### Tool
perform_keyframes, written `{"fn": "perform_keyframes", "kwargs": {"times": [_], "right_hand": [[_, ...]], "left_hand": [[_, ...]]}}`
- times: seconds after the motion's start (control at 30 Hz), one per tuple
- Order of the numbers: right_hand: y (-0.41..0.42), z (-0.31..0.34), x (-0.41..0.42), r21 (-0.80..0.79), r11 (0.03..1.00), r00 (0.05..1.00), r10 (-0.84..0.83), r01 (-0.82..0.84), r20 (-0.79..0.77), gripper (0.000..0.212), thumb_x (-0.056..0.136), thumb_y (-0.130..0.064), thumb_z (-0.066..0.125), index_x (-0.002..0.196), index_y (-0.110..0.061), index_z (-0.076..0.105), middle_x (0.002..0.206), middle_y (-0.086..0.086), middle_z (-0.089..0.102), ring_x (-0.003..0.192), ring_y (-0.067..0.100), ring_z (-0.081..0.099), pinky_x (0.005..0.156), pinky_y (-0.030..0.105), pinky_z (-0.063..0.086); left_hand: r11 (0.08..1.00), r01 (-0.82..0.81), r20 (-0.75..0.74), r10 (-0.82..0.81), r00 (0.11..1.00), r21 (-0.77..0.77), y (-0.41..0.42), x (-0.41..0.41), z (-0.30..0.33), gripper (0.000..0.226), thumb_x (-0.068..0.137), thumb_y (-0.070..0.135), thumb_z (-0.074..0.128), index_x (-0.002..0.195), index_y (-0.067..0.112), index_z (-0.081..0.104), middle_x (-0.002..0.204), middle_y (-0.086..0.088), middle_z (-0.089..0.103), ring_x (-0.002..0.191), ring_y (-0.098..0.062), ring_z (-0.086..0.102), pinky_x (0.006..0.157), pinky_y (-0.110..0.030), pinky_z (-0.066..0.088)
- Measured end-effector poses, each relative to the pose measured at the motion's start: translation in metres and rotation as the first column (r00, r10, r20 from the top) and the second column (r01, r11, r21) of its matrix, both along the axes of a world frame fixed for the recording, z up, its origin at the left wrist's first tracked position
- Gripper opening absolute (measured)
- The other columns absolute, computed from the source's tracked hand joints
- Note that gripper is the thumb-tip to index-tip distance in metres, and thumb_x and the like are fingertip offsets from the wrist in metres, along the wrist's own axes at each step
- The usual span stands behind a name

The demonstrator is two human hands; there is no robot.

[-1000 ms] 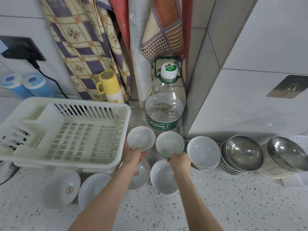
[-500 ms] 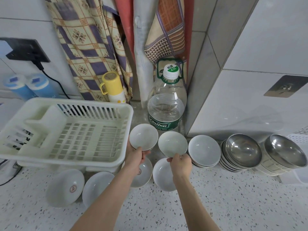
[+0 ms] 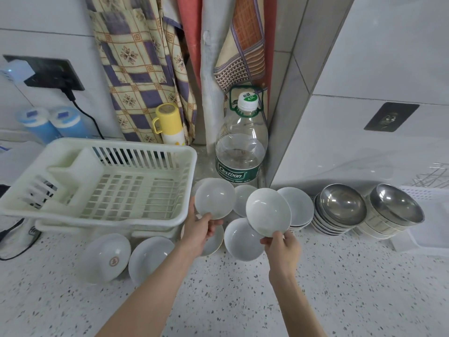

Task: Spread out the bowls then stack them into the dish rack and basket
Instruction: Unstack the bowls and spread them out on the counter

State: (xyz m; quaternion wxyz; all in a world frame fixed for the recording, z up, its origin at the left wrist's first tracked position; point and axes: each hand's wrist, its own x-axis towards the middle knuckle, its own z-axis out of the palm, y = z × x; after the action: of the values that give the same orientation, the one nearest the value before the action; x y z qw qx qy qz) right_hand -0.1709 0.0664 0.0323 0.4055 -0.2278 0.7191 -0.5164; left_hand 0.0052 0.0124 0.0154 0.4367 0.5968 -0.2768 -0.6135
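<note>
Both white bowls have come up off the counter (image 3: 243,300) since half a second ago, tilted toward the camera. The left hand (image 3: 199,233) pinches the near rim of the left bowl (image 3: 214,198), just beside the empty dish rack (image 3: 102,190); the right hand (image 3: 283,248) pinches the rim of the right bowl (image 3: 268,211), above the bowls lying on the counter. They look like glazed ceramic: stiff, light, slick and breakable, so a firm rim pinch, thumb inside, seems best, and a soft set-down.
</note>
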Motion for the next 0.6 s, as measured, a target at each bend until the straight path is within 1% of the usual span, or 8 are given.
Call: {"fn": "perform_keyframes", "kwargs": {"times": [0.1,0.2,0.27,0.33,0.4,0.47,0.53,0.6], "right_hand": [[0.018,0.000,0.001,-0.041,0.999,0.999,-0.016,0.018,0.039,0.020,0.087,0.000,0.042,0.079,-0.003,0.060,0.054,0.003,0.063,0.048,0.006,0.052,0.043,0.018,0.039],[0.038,-0.001,0.003,-0.055,0.998,0.998,-0.008,0.012,0.067,0.019,0.088,0.001,0.042,0.076,-0.001,0.057,0.052,0.002,0.059,0.042,0.003,0.046,0.039,0.016,0.034],[0.053,-0.004,0.005,-0.055,0.998,0.996,0.000,0.005,0.089,0.021,0.089,0.001,0.042,0.074,-0.002,0.056,0.056,0.006,0.058,0.041,0.003,0.043,0.039,0.016,0.033],[0.069,-0.009,0.007,-0.041,0.999,0.995,0.004,0.000,0.096,0.020,0.089,0.002,0.041,0.079,-0.001,0.058,0.058,0.008,0.057,0.041,0.002,0.044,0.039,0.016,0.034],[0.085,-0.016,0.009,-0.027,1.000,0.996,0.018,-0.016,0.087,0.021,0.089,0.003,0.042,0.083,-0.001,0.061,0.055,0.006,0.057,0.043,0.001,0.046,0.039,0.016,0.034],[0.100,-0.023,0.011,-0.011,0.999,0.997,0.039,-0.038,0.069,0.021,0.089,0.002,0.042,0.083,-0.002,0.062,0.051,0.002,0.058,0.046,0.004,0.049,0.041,0.016,0.036],[0.114,-0.031,0.014,0.017,0.998,0.997,0.055,-0.056,0.061,0.020,0.090,0.000,0.043,0.082,-0.001,0.062,0.051,0.001,0.058,0.050,0.007,0.051,0.042,0.016,0.038],[0.127,-0.038,0.017,0.046,0.996,0.996,0.075,-0.078,0.049,0.020,0.090,-0.002,0.044,0.083,-0.005,0.063,0.051,0.000,0.058,0.050,0.005,0.052,0.042,0.014,0.039]], "left_hand": [[0.998,0.029,-0.031,-0.031,0.999,-0.057,0.017,0.001,0.004,0.073,0.095,-0.005,0.047,0.145,0.046,0.031,0.086,-0.020,0.069,0.044,-0.009,0.055,0.041,-0.021,0.032],[0.990,0.096,-0.024,-0.099,0.995,-0.104,0.040,0.006,0.005,0.073,0.092,-0.005,0.048,0.137,0.052,0.037,0.074,-0.014,0.069,0.049,-0.012,0.054,0.042,-0.022,0.032],[0.982,0.141,-0.016,-0.144,0.989,-0.129,0.059,0.012,0.003,0.074,0.092,-0.005,0.047,0.138,0.052,0.037,0.073,-0.014,0.070,0.053,-0.014,0.057,0.041,-0.023,0.033],[0.973,0.179,0.001,-0.180,0.984,-0.143,0.080,0.021,0.000,0.074,0.093,-0.003,0.046,0.136,0.056,0.037,0.072,-0.013,0.070,0.054,-0.014,0.059,0.041,-0.024,0.035],[0.972,0.198,0.023,-0.196,0.980,-0.127,0.102,0.031,-0.005,0.074,0.095,0.001,0.048,0.132,0.064,0.036,0.071,-0.015,0.071,0.054,-0.016,0.057,0.042,-0.026,0.038],[0.973,0.213,0.061,-0.208,0.976,-0.089,0.123,0.040,-0.012,0.073,0.098,0.005,0.049,0.130,0.068,0.033,0.073,-0.020,0.072,0.053,-0.019,0.055,0.044,-0.027,0.040],[0.973,0.224,0.102,-0.218,0.971,-0.052,0.143,0.047,-0.018,0.073,0.098,0.005,0.048,0.127,0.071,0.033,0.074,-0.021,0.073,0.054,-0.020,0.057,0.043,-0.027,0.041],[0.973,0.229,0.135,-0.225,0.965,-0.014,0.161,0.052,-0.024,0.075,0.098,0.005,0.048,0.122,0.075,0.034,0.075,-0.019,0.074,0.055,-0.021,0.060,0.044,-0.028,0.042]]}}
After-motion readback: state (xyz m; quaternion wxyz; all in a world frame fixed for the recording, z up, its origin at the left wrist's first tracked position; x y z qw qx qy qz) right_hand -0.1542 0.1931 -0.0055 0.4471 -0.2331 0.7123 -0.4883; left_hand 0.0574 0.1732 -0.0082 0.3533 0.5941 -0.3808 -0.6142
